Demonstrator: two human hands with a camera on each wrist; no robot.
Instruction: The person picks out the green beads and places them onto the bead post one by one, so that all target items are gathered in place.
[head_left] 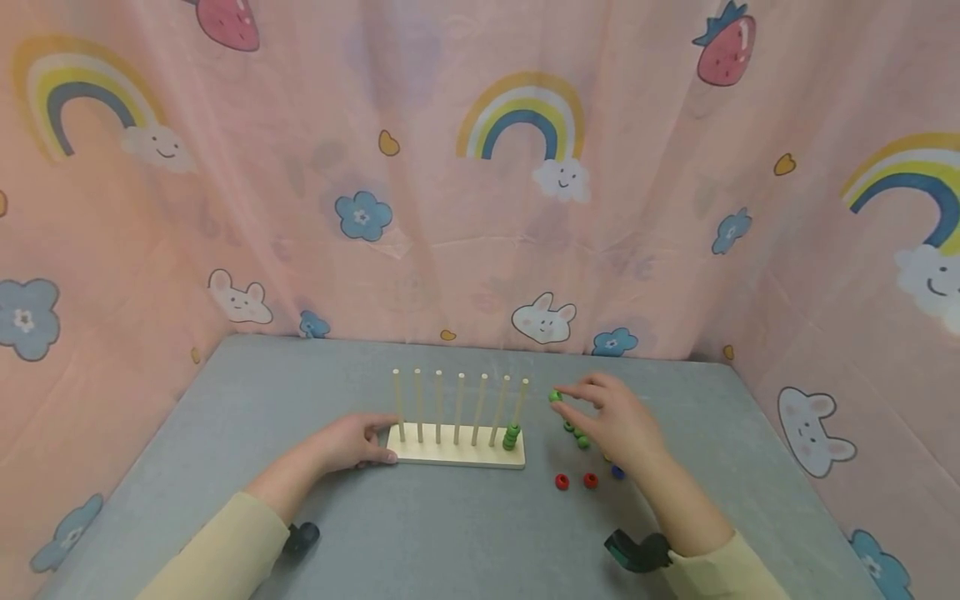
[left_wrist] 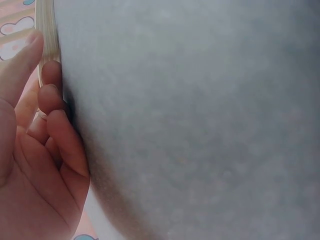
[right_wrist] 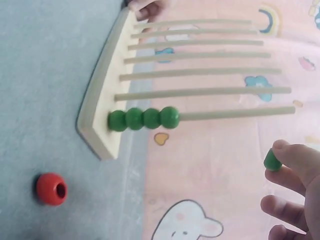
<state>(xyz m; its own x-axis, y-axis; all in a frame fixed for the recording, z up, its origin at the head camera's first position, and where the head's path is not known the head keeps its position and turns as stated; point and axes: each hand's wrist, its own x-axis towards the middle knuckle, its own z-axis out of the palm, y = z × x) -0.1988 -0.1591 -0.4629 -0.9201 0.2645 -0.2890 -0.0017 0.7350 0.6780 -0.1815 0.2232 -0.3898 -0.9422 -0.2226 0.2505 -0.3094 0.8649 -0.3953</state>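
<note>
A pale wooden base (head_left: 457,454) with several upright pegs stands on the table. Stacked green beads (right_wrist: 135,119) fill the bottom of its rightmost peg (right_wrist: 240,114). At the base's left end, my left hand (head_left: 351,442) grips it, thumb at the front and fingers around the end. My right hand (head_left: 618,421) pinches a green bead (right_wrist: 272,160) between thumb and index finger, raised to the right of the rightmost peg and apart from it. The other right fingers are loosely bent.
Loose green beads (head_left: 582,442) lie beneath my right hand. Nearer to me are two red beads (head_left: 562,482) and a blue bead (head_left: 618,472). The grey table (head_left: 450,533) meets a pink patterned curtain (head_left: 420,275) at the back and sides.
</note>
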